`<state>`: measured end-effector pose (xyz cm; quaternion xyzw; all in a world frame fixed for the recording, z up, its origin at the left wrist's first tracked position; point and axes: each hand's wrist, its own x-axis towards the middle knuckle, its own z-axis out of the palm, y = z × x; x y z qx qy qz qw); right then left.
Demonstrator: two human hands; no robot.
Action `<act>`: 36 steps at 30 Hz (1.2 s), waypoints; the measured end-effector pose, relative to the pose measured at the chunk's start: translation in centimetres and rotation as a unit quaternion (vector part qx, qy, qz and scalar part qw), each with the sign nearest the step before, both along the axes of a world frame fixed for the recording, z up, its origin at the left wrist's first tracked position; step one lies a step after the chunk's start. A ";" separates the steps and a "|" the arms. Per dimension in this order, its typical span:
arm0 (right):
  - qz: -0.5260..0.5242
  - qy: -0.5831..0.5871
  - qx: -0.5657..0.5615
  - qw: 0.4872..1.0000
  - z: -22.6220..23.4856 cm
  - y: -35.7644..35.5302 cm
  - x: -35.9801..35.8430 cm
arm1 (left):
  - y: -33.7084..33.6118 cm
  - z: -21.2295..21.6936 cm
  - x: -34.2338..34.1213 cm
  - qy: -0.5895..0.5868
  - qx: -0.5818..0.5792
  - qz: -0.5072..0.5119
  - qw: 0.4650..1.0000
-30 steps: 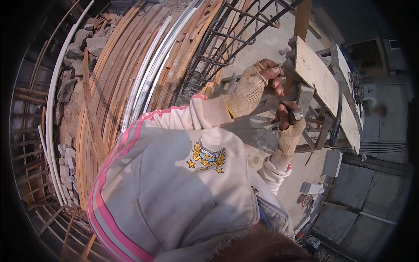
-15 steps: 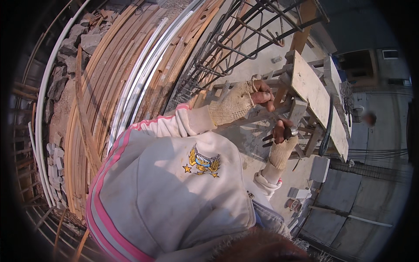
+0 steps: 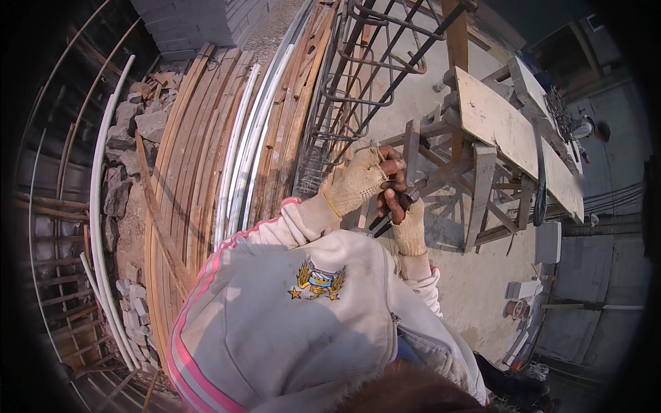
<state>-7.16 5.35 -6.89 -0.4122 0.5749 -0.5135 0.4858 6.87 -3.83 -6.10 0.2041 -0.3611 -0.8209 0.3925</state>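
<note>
My left hand (image 3: pixel 368 173), in a cream knit fingerless glove, is closed with its fingertips pinched together. What it may hold is too small to make out. Just below and to its right, my right hand (image 3: pixel 403 217), gloved the same way, is wrapped round a pliers-like tool (image 3: pixel 378 224). Two dark handle ends stick out on its left side; the tool's head is mostly hidden by fingers. The fingertips of both hands nearly meet. Beyond them rises a cage of bent steel rebar (image 3: pixel 365 76).
Long timber planks (image 3: pixel 182 151) and white pipes (image 3: pixel 251 144) lie at left, beside broken rubble (image 3: pixel 124 138). A wooden trestle (image 3: pixel 480 199) bears a board (image 3: pixel 496 117) on the right. Grey blocks (image 3: pixel 196 24) are stacked far back. A white block (image 3: pixel 549 242) is at right.
My hands have come closer together, the right one moving left toward the left one. The view has shifted, so the trestle sits farther right and the stacked blocks show at the back.
</note>
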 end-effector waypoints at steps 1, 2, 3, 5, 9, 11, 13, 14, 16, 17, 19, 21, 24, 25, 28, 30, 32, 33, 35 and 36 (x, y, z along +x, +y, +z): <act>-0.017 -0.021 -0.009 1.000 -1.8 -0.3 -0.6 | -0.3 -0.6 -0.1 0.026 -0.005 0.018 1.000; -0.030 -0.043 -0.014 0.999 -2.9 -0.7 -1.0 | -0.9 -0.9 -0.1 -0.003 -0.053 0.043 0.998; -0.040 -0.076 -0.008 0.996 -2.9 -1.2 -0.8 | -1.3 -1.2 0.4 -0.028 -0.094 0.072 0.993; 0.006 -0.012 -0.005 1.000 -2.4 -2.3 -1.3 | -2.0 -2.5 0.4 -0.070 -0.108 0.092 0.987; 0.067 0.010 -0.038 0.997 -2.1 -3.2 -2.0 | -1.6 -1.2 1.2 -0.123 -0.105 0.116 0.980; 0.090 0.015 -0.001 0.996 -2.1 -4.1 -3.0 | -2.3 0.4 1.3 -0.224 -0.155 0.190 0.943; 0.077 -0.001 -0.025 0.997 -2.8 -4.5 -4.3 | -3.3 1.6 1.3 -0.256 -0.178 0.300 0.902; 0.081 -0.022 -0.041 0.996 -3.4 -4.9 -5.1 | -4.1 2.5 1.6 -0.226 -0.188 0.377 0.879; 0.116 0.007 0.022 0.993 -3.1 -5.3 -7.2 | -5.0 5.9 2.3 -0.316 -0.259 0.450 0.794; 0.112 0.014 -0.036 0.993 -3.4 -5.6 -7.7 | -6.6 6.4 2.5 -0.296 -0.273 0.472 0.784; 0.142 0.011 -0.093 0.985 -3.2 -5.6 -8.5 | -8.7 6.1 4.1 -0.262 -0.293 0.528 0.753; 0.150 -0.007 -0.097 0.984 -2.3 -5.7 -10.4 | -11.2 5.5 3.4 -0.282 -0.280 0.533 0.747; 0.142 0.011 -0.168 0.976 -3.6 -5.7 -11.9 | -12.5 7.3 1.8 -0.306 -0.193 0.532 0.765; 0.152 -0.003 -0.162 0.975 -4.1 -5.8 -12.6 | -12.4 8.1 0.3 -0.291 -0.188 0.536 0.770; 0.163 -0.028 -0.140 0.976 -4.7 -5.8 -14.7 | -13.6 7.7 0.0 -0.302 -0.190 0.550 0.755; 0.171 -0.014 -0.120 0.978 -5.8 -6.0 -15.8 | -15.0 6.4 -0.1 -0.294 -0.176 0.573 0.745; 0.176 0.030 -0.106 0.978 -6.7 -6.6 -17.1 | -15.2 5.8 -0.2 -0.291 -0.161 0.559 0.759; 0.166 0.042 -0.098 0.980 -6.5 -6.5 -17.6 | -15.0 5.5 -0.6 -0.281 -0.141 0.564 0.764; 0.173 0.015 -0.102 0.980 -6.2 -6.4 -18.7 | -15.1 5.1 -1.3 -0.239 -0.103 0.588 0.766; 0.174 0.002 -0.106 0.979 -6.2 -6.5 -19.1 | -15.3 5.4 -1.7 -0.256 -0.100 0.592 0.758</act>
